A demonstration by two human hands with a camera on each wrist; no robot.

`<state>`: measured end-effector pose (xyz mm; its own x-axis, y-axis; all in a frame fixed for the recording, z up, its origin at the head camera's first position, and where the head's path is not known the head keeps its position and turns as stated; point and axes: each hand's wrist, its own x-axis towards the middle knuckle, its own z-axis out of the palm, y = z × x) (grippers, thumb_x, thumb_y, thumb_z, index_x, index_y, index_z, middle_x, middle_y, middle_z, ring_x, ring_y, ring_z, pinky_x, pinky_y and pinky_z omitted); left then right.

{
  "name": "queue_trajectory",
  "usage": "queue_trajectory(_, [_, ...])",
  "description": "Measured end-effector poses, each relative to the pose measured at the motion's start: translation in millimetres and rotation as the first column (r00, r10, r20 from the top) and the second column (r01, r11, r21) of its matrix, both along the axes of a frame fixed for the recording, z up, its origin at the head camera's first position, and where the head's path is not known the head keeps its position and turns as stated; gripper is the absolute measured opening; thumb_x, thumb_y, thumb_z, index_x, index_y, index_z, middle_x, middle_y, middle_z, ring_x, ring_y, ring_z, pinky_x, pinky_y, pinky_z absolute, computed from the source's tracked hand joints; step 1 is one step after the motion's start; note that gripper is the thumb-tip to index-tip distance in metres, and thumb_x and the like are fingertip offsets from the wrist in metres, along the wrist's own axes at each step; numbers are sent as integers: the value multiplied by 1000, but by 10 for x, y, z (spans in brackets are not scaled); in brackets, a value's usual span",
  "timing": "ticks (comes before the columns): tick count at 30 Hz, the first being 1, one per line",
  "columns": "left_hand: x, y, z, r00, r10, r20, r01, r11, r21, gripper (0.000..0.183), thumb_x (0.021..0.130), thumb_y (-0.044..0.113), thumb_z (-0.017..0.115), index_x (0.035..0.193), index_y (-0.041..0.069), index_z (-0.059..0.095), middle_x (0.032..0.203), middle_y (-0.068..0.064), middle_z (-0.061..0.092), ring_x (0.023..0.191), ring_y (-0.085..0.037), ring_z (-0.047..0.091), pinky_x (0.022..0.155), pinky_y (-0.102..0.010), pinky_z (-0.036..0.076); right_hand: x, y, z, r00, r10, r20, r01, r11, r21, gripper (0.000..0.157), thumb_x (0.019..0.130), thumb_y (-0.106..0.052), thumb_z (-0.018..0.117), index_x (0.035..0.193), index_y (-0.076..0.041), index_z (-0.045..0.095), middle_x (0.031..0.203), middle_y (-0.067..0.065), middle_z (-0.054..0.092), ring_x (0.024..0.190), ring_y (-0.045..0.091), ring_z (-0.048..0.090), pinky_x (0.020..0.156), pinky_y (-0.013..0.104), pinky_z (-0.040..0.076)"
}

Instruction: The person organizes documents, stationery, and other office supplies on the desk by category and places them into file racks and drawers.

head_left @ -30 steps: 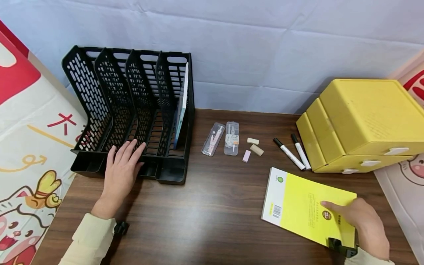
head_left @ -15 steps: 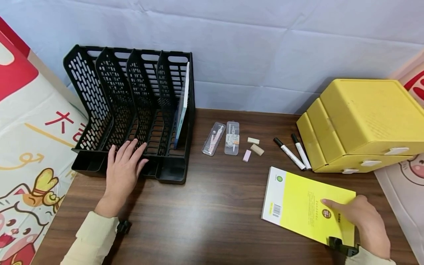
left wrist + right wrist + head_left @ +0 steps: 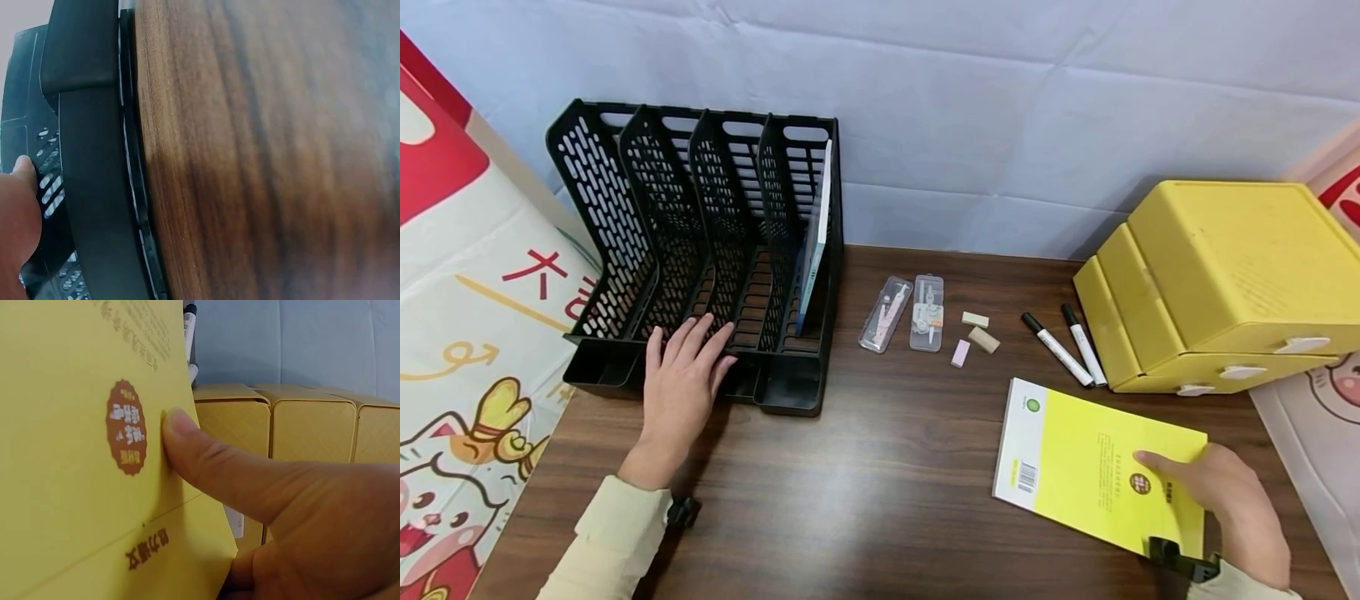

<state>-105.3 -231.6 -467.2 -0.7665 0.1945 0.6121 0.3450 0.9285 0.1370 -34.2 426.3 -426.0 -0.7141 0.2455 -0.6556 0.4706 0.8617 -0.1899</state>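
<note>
yellow cover and all, the book (image 3: 1093,467) lay at four o'clock in the head view, its right-hand end under the right hand (image 3: 1236,504), clamped on it: the thumb (image 3: 215,459) pressed the cover beside the brown badge (image 3: 126,428), and the other fingers were mostly hidden at the edge. good handling seemed to ask for a firm, even pinch and a steady wrist, since only one end was held and the white-striped far end could sag or swing. from the grip, the bulk of the book reached out between nine and ten o'clock; whether the held end was raised off the table (image 3: 865,500) could not be told. farther off, at eight o'clock in the view, the left hand (image 3: 677,392) rested on the front of the black rack (image 3: 790,408), fingers extended and a little apart, pinching nothing that showed; a light touch seemed enough there. beyond the book, two markers (image 3: 1057,351) lay at eleven o'clock from it, and the yellow drawer box (image 3: 1247,258) stood at one o'clock.
</note>
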Motion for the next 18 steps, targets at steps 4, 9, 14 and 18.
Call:
queue_trajectory(4, [9, 5, 8, 1000, -4, -4, 4, 1000, 6, 45, 105, 41, 47, 136, 13, 64, 140, -19, 60, 131, -40, 51, 113, -65, 25, 1, 9, -1, 1000, 12, 0, -12, 1000, -4, 93, 89, -75, 53, 97, 18, 50, 74, 9, 46, 69, 24, 51, 65, 40, 44])
queue_trajectory(9, [6, 4, 11, 1000, -8, -3, 8, 1000, 11, 44, 105, 40, 48, 135, 12, 64, 140, -19, 59, 131, -40, 51, 113, -65, 24, -4, 32, -30, 1000, -13, 17, 13, 1000, -22, 92, 89, -77, 53, 93, 15, 48, 71, 7, 38, 62, 19, 41, 62, 36, 40])
queue_trajectory(14, [4, 1, 6, 1000, -3, -3, 3, 1000, 9, 42, 102, 36, 53, 133, 11, 64, 140, -19, 59, 131, -40, 51, 113, -65, 24, -28, 97, -79, 1000, -13, 14, 14, 998, -54, 87, 88, -77, 53, 87, 10, 52, 69, 3, 37, 57, 14, 37, 59, 33, 40])
queue_trajectory(18, [8, -1, 2, 1000, 2, 12, -2, 1000, 9, 41, 100, 34, 55, 133, 10, 64, 141, -19, 58, 132, -40, 49, 115, -64, 23, -50, 139, -117, 1000, -13, 7, 14, 998, -64, 78, 88, -77, 54, 75, -1, 53, 64, -1, 37, 54, 11, 34, 55, 31, 39])
